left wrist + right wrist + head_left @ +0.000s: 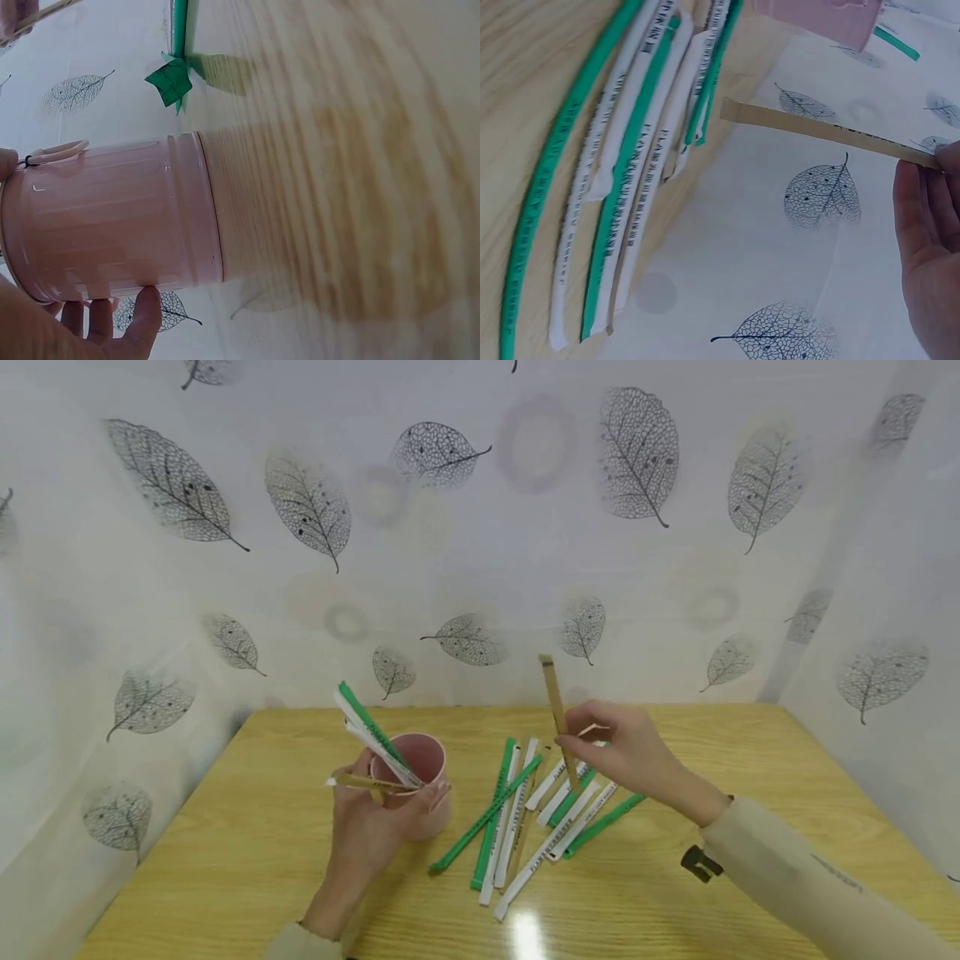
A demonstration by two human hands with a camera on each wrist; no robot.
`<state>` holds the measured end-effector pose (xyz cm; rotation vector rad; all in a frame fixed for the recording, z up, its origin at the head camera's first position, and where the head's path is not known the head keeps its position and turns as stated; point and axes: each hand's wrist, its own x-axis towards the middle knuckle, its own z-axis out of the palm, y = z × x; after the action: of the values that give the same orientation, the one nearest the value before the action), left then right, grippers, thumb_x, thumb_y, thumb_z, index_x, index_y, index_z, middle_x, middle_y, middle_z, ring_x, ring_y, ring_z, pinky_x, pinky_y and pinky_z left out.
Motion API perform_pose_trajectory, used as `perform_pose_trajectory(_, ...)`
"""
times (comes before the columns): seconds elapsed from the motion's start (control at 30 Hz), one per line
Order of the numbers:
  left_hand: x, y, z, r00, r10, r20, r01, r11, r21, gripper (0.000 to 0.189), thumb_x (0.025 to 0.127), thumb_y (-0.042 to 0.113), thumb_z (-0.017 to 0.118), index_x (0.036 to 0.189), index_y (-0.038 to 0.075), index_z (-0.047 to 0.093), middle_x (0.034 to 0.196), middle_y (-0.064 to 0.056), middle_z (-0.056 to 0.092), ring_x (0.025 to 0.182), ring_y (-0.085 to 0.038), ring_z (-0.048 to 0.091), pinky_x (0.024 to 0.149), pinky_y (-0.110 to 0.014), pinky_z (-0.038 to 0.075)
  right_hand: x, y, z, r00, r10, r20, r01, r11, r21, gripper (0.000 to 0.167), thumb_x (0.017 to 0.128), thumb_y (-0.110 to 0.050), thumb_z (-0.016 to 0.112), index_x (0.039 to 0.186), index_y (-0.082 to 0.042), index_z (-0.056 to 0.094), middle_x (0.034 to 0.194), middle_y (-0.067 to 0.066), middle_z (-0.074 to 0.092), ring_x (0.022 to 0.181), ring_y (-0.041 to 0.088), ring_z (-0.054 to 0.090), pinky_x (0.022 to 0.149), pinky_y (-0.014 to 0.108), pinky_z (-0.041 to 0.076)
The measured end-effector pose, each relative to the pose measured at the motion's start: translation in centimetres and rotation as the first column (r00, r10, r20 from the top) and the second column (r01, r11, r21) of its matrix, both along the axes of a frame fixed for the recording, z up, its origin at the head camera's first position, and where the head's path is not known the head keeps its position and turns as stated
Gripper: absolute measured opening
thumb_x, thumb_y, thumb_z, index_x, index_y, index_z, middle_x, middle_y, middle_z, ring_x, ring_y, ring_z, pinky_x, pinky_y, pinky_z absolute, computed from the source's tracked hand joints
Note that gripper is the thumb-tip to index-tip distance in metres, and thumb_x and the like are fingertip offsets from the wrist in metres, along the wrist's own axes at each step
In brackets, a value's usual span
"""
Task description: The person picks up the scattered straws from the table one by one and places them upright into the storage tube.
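Observation:
A pink metal bucket-like cup [431, 820] stands on the table at centre left. My left hand [369, 827] grips it around the side and rim, seen from below in the left wrist view on the pink cup [112, 221]. Green and white paper-wrapped straws [378, 737] lean out of the cup, and a brown wrapped straw [367, 782] lies across its rim by the hand. Above the loose pile, my right hand [626, 747] pinches a brown wrapped straw [553, 693] held nearly upright. That brown straw [817, 130] also shows between thumb and fingers in the right wrist view.
Several loose wrapped straws in green, white and brown lie on the wooden table [247, 827], right of the cup; one green straw [487, 814] crosses others. A curtain with leaf prints [465, 552] hangs behind and at both sides. A black clip [702, 864] sits by the right sleeve.

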<state>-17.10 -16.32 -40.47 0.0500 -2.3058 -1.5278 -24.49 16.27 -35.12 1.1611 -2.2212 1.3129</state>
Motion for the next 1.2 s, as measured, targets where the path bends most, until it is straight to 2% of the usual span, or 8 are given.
perform_pose_trajectory(0.17,0.1,-0.1,0.0,1.0,0.005,0.028,-0.006,1.0,0.005,0.073,0.07,0.047,0.094,0.132,0.024,0.061,0.132,0.0,0.057,0.124,-0.019,0.059,0.108,-0.053,0.046,-0.7,-1.7,1.7,0.99,-0.079,0.115,0.09,0.991,-0.097,0.015,0.089,0.007,0.072,0.103,0.002,0.07,0.097,0.015,0.074,0.089,0.0,0.069,0.078,0.024,0.062)
perform_pose_trajectory(0.3,0.1,-0.1,-0.1,0.999,-0.001,0.032,0.0,1.0,0.017,0.072,0.07,0.047,0.094,0.131,0.025,0.061,0.131,0.002,0.058,0.124,-0.019,0.06,0.109,-0.053,0.046,-1.2,-3.1,2.6,0.984,-0.084,0.16,0.109,0.981,-0.158,0.014,0.09,0.004,0.073,0.103,0.002,0.068,0.095,0.017,0.072,0.089,0.0,0.068,0.081,0.024,0.061)
perform_pose_trajectory(0.5,0.1,-0.1,0.0,1.0,-0.007,-0.015,0.007,1.0,0.025,0.068,0.071,0.045,0.094,0.128,0.025,0.064,0.123,0.003,0.066,0.12,-0.016,0.062,0.109,-0.053,0.044,-1.7,-6.3,3.4,0.978,-0.022,0.207,0.076,0.963,-0.257,0.017,0.09,0.002,0.074,0.105,0.005,0.067,0.096,0.02,0.07,0.088,0.004,0.07,0.082,0.029,0.062)
perform_pose_trajectory(0.67,-0.1,-0.1,-0.1,1.0,-0.014,-0.028,0.015,1.0,0.022,0.068,0.071,0.042,0.095,0.129,0.023,0.064,0.124,0.001,0.066,0.12,-0.016,0.062,0.108,-0.051,0.045,-1.9,-9.2,3.6,0.97,0.032,0.241,0.049,0.945,-0.322,0.017,0.091,0.001,0.074,0.106,0.004,0.066,0.097,0.019,0.07,0.089,0.006,0.071,0.083,0.031,0.062)
perform_pose_trajectory(0.83,-0.2,0.0,-0.1,0.999,-0.029,-0.039,0.03,0.999,0.026,0.065,0.072,0.041,0.094,0.127,0.022,0.065,0.122,0.002,0.067,0.119,-0.016,0.063,0.107,-0.049,0.046,-1.9,-11.7,3.4,0.976,0.099,0.196,-0.018,0.925,-0.381,0.016,0.09,0.004,0.073,0.105,0.006,0.065,0.096,0.024,0.069,0.087,0.007,0.071,0.081,0.034,0.063)
perform_pose_trajectory(0.93,-0.3,0.0,0.0,0.997,-0.04,-0.06,0.041,0.999,0.028,0.062,0.073,0.04,0.094,0.126,0.023,0.066,0.119,0.003,0.07,0.119,-0.016,0.063,0.108,-0.05,0.044,-1.7,-12.8,3.0,0.979,0.13,0.16,-0.061,0.923,-0.38,0.016,0.09,0.005,0.072,0.105,0.006,0.065,0.095,0.024,0.069,0.087,0.007,0.071,0.08,0.035,0.063)
perform_pose_trajectory(1.03,-0.3,0.0,0.0,0.998,-0.031,-0.062,0.032,0.999,0.012,0.063,0.073,0.042,0.093,0.126,0.025,0.066,0.12,0.004,0.069,0.12,-0.016,0.062,0.107,-0.051,0.045,-1.4,-13.5,2.4,0.978,0.149,0.144,-0.091,0.934,-0.345,0.015,0.091,0.005,0.072,0.104,0.004,0.066,0.094,0.022,0.07,0.088,0.009,0.071,0.079,0.034,0.063)
perform_pose_trajectory(1.2,-0.3,-0.1,-0.1,0.999,-0.029,-0.045,0.03,1.0,0.008,0.063,0.072,0.045,0.093,0.125,0.026,0.065,0.119,0.006,0.068,0.118,-0.013,0.062,0.105,-0.046,0.046,-0.8,-14.1,1.0,0.97,0.179,0.163,-0.135,0.959,-0.25,0.014,0.091,0.005,0.071,0.104,0.003,0.067,0.098,0.019,0.072,0.089,0.02,0.072,0.078,0.032,0.063)
